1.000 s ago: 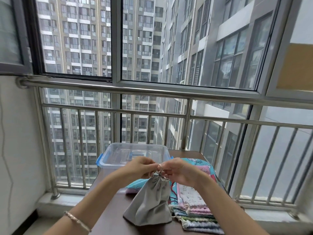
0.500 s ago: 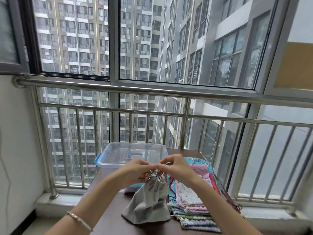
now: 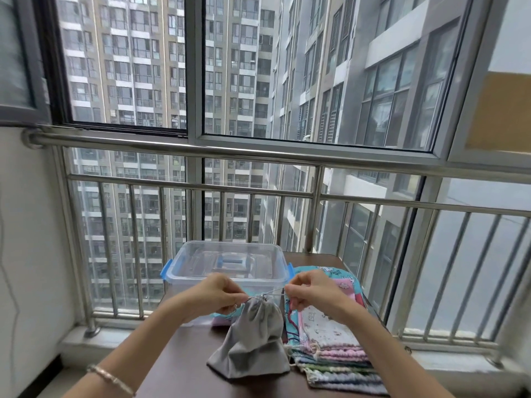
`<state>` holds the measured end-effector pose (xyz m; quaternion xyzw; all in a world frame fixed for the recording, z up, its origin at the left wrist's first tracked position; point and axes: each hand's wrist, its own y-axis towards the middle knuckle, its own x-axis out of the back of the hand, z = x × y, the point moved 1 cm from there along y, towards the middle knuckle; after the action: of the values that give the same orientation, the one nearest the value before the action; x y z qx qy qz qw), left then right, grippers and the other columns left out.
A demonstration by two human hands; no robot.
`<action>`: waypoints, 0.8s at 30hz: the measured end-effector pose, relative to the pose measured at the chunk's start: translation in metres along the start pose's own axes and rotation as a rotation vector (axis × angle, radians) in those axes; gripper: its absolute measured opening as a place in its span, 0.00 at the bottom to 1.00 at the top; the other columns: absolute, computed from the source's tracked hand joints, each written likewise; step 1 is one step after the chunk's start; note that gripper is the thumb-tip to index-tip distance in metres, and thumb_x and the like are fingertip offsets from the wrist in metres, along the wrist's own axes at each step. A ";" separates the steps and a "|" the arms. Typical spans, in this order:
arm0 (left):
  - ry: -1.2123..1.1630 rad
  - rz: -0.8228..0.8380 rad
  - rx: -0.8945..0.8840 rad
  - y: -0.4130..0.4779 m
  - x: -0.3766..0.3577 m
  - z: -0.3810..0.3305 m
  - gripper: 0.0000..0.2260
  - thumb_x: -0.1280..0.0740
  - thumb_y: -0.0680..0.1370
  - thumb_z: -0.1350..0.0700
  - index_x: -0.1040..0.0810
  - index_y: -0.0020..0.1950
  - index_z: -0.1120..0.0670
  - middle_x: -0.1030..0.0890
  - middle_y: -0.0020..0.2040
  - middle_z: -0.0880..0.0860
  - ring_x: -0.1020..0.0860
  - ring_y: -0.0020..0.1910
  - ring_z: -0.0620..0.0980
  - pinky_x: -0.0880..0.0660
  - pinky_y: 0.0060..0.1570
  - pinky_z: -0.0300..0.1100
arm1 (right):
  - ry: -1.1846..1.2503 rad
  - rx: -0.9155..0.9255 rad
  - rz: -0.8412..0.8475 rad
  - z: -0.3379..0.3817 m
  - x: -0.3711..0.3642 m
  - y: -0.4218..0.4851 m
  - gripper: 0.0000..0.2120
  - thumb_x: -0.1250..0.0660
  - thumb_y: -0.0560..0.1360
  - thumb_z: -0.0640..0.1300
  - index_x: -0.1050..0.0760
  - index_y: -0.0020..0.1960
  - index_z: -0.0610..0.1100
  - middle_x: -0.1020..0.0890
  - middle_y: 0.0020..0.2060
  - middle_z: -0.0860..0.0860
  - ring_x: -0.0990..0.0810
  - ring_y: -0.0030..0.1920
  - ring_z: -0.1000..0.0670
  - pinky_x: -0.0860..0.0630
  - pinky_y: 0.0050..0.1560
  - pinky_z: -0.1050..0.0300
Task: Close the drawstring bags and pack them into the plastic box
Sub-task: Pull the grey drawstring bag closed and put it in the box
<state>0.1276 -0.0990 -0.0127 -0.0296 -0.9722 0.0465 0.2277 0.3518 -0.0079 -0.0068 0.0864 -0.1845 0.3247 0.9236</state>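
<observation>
Low in the frame's centre, the soft grey fabric drawstring bag (image 3: 253, 337) hangs between both hands: left hand (image 3: 221, 294) and right hand (image 3: 310, 291) fingers pinch its thin cord (image 3: 273, 294) at either side.

Left hand (image 3: 221, 294): left of the bag's mouth, over the table's (image 3: 184, 366) middle.
Right hand (image 3: 311, 291): right of the bag's mouth, apart from the left hand.
Drawstring bag (image 3: 253, 340): between and below the two hands, standing on the table.
Plastic box (image 3: 227, 264): behind both hands, on the table's far end.
Stack of bags (image 3: 333, 349): below the right hand, just right of the held bag.
Railing (image 3: 258, 193): behind the box, well beyond the hands.
</observation>
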 end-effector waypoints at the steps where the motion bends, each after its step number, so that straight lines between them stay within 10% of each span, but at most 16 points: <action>1: -0.002 -0.025 0.015 0.001 -0.001 0.000 0.08 0.33 0.78 0.57 0.17 0.41 0.57 0.28 0.28 0.48 0.32 0.27 0.42 0.32 0.32 0.34 | 0.006 -0.017 0.035 0.003 -0.006 -0.001 0.12 0.29 0.74 0.44 0.23 0.51 0.36 0.18 0.42 0.40 0.19 0.33 0.49 0.20 0.41 0.52; 4: -0.048 -0.045 0.034 0.005 -0.005 -0.004 0.09 0.33 0.78 0.56 0.18 0.43 0.60 0.28 0.29 0.50 0.32 0.26 0.42 0.33 0.29 0.33 | -0.211 -0.072 0.151 0.012 -0.039 -0.006 0.28 0.26 0.67 0.59 0.26 0.61 0.45 0.19 0.51 0.46 0.17 0.38 0.52 0.22 0.34 0.60; 7: -0.103 -0.029 0.014 0.004 -0.008 -0.009 0.11 0.32 0.77 0.54 0.19 0.49 0.63 0.26 0.32 0.51 0.31 0.28 0.43 0.32 0.30 0.34 | -0.498 0.068 0.083 0.018 -0.057 -0.002 0.15 0.27 0.68 0.52 0.21 0.50 0.44 0.18 0.42 0.47 0.23 0.38 0.54 0.22 0.41 0.51; 10: -0.169 -0.073 0.045 -0.002 -0.004 -0.013 0.14 0.36 0.78 0.47 0.24 0.55 0.57 0.26 0.34 0.50 0.28 0.30 0.43 0.29 0.32 0.34 | -0.310 0.049 0.072 0.040 -0.039 0.003 0.04 0.30 0.70 0.40 0.25 0.42 0.44 0.23 0.37 0.49 0.24 0.35 0.54 0.21 0.39 0.54; 15: -0.166 0.052 0.199 -0.020 -0.001 -0.011 0.22 0.43 0.78 0.38 0.25 0.56 0.56 0.23 0.42 0.53 0.24 0.39 0.48 0.24 0.42 0.42 | 0.055 0.078 0.138 0.093 0.002 0.015 0.12 0.35 0.73 0.32 0.24 0.56 0.37 0.23 0.46 0.45 0.22 0.43 0.50 0.20 0.43 0.58; 21: -0.899 0.469 0.285 -0.024 -0.003 -0.037 0.12 0.31 0.74 0.59 0.21 0.52 0.66 0.20 0.49 0.64 0.19 0.46 0.60 0.19 0.41 0.50 | 0.379 0.232 0.116 0.138 0.036 0.036 0.14 0.34 0.65 0.33 0.26 0.51 0.36 0.21 0.41 0.45 0.20 0.39 0.50 0.20 0.40 0.60; 24: -0.967 0.324 0.145 -0.007 0.029 -0.042 0.09 0.35 0.76 0.64 0.20 0.55 0.63 0.21 0.49 0.65 0.20 0.40 0.55 0.19 0.34 0.43 | 0.408 0.293 0.064 0.137 0.057 0.048 0.11 0.35 0.66 0.32 0.25 0.48 0.36 0.22 0.42 0.44 0.21 0.41 0.49 0.20 0.43 0.60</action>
<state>0.1202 -0.1003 0.0381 -0.1391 -0.9435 0.1567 -0.2566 0.3238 0.0236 0.1433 0.1463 0.0521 0.3878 0.9086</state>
